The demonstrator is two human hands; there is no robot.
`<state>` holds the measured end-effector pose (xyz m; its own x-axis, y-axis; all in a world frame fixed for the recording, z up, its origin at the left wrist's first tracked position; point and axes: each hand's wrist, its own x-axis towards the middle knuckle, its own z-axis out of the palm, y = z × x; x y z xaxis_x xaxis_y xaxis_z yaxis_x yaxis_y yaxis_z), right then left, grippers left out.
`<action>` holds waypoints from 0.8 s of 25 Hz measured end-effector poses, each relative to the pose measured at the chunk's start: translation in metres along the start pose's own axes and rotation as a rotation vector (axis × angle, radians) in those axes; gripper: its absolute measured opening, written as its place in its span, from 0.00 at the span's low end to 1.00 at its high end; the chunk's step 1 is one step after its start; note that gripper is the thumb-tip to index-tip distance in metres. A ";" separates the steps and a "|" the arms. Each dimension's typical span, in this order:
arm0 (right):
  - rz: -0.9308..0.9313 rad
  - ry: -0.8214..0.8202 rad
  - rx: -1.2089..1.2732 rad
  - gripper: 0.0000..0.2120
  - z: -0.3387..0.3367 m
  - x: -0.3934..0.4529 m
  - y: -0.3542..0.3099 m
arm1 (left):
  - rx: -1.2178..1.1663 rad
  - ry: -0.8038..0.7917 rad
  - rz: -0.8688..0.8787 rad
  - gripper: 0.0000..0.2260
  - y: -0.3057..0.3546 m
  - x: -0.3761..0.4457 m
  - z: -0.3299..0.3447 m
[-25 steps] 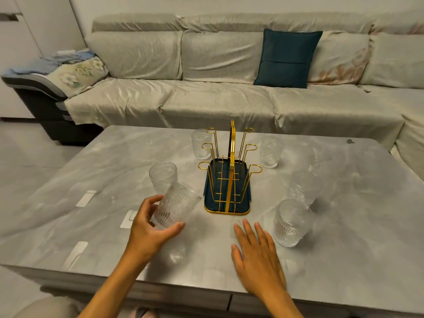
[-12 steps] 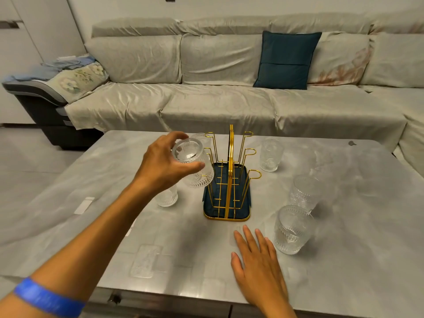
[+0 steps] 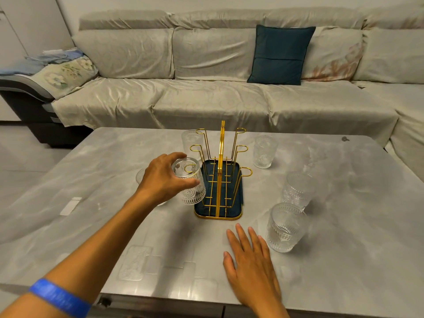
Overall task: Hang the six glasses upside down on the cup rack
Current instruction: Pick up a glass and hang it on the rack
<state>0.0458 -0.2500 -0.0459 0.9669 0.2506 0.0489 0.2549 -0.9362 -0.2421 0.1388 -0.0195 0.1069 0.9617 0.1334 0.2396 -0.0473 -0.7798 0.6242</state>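
A gold wire cup rack (image 3: 220, 166) on a dark blue tray stands mid-table. My left hand (image 3: 163, 177) grips an embossed clear glass (image 3: 191, 188) upside down over the rack's near left prong, whose loop shows through the glass. Another glass (image 3: 140, 176) is mostly hidden behind that hand. One upright glass (image 3: 191, 141) stands at the rack's far left. Three more glasses stand right of the rack: far (image 3: 264, 151), middle (image 3: 298, 189) and near (image 3: 285, 227). My right hand (image 3: 251, 260) lies flat on the table, fingers spread, holding nothing.
The grey marble-look table (image 3: 344, 249) ends at a near edge just below my right hand. A long beige sofa (image 3: 206, 99) with a dark teal cushion (image 3: 281, 55) runs behind the table. Folded cloths lie on the sofa's left arm.
My left hand lifted a glass off the table, turned it upside down and brought it down over the rack's near left prong. My right hand stayed flat on the table.
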 end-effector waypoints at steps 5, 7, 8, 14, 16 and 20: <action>-0.001 0.018 0.022 0.29 0.001 0.001 0.000 | -0.014 -0.014 -0.005 0.35 -0.007 0.003 0.005; 0.009 0.021 0.042 0.30 0.001 0.000 0.000 | -0.018 -0.016 -0.023 0.38 -0.007 0.001 0.006; 0.004 0.035 0.051 0.30 0.001 0.000 0.001 | -0.022 -0.018 -0.042 0.41 -0.008 -0.002 0.008; 0.117 0.398 0.508 0.07 -0.018 -0.022 0.000 | -0.150 0.033 -0.196 0.30 -0.044 -0.100 0.063; 0.426 0.585 0.816 0.14 -0.021 -0.032 0.009 | -0.018 -0.047 -0.185 0.29 -0.055 -0.113 0.087; 0.687 0.676 1.030 0.27 -0.035 -0.031 0.030 | 0.127 -0.146 -0.086 0.33 -0.048 -0.099 0.116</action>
<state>0.0241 -0.2945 -0.0206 0.7877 -0.6159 0.0106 -0.1043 -0.1504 -0.9831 0.0775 -0.0658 -0.0331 0.9901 0.1200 0.0730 0.0624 -0.8414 0.5368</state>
